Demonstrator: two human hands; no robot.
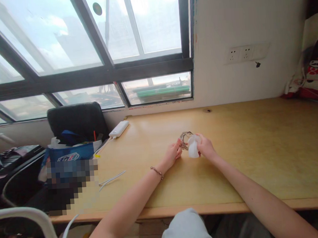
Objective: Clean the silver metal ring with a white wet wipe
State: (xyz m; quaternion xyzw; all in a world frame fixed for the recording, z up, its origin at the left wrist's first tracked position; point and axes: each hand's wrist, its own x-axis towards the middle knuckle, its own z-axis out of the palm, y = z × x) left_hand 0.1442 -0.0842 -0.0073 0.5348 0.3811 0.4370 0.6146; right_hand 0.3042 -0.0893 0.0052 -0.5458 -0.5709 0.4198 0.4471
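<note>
A small round openwork object [186, 134], dark and metallic-looking, is held up over the wooden table [257, 145]. My left hand [174, 151] pinches its left side between thumb and fingers. In my right hand [206, 146] is a white cloth or tissue [193, 148], which hangs down and covers the object's right side. Whether the right fingertips also grip the object is hidden behind the cloth. A bracelet circles my left wrist.
A white power bank [119, 129] with a cable lies at the table's back left. White cable ends [112, 178] rest left of my left forearm. Beyond the left edge stand a black chair [77, 120] and blue bag [69, 155]. A window and wall rise behind the table.
</note>
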